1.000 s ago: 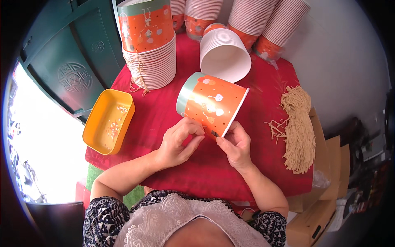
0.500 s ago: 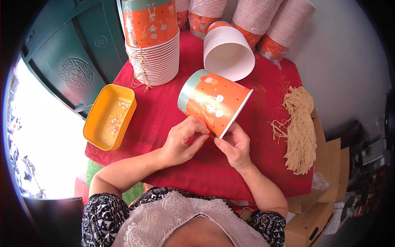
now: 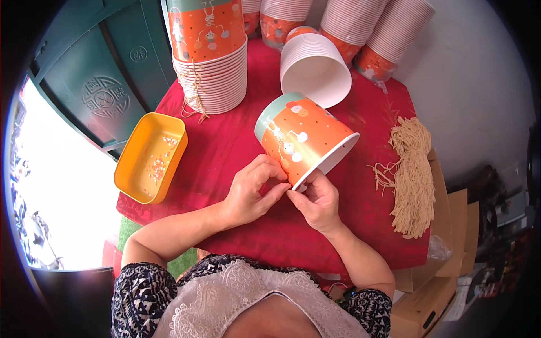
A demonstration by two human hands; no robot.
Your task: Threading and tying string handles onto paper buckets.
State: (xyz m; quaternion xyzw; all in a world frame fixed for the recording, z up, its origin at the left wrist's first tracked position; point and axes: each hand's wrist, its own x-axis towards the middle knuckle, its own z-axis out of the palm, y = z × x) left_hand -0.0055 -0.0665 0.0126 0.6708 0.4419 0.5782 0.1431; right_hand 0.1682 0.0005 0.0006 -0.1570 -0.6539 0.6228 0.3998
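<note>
An orange paper bucket (image 3: 318,132) with a green band at its base and a white rim lies tilted on its side in front of me. Its mouth faces right and toward me. My right hand (image 3: 316,204) grips the rim at its near edge, the fingers inside the mouth and the thumb outside. Against the outer wall beside that edge, my left hand (image 3: 256,188) is closed in a pinch. Whatever lies between its fingertips is too small or hidden to make out. A white-lined stack of buckets (image 3: 315,73) rests on its side just beyond.
A tall bucket stack (image 3: 211,81) with twine strands hanging on it stands back left. An orange-yellow tub (image 3: 179,152) holding small bits sits at left. A bundle of tan twine (image 3: 413,180) lies at right. Wrapped bucket stacks (image 3: 355,22) line the back of the red-covered table (image 3: 225,149).
The bucket has swung a little to the right, and its mouth has turned more toward me. Both hands stay near the same spot on the rim, with the right hand shifted slightly left.
</note>
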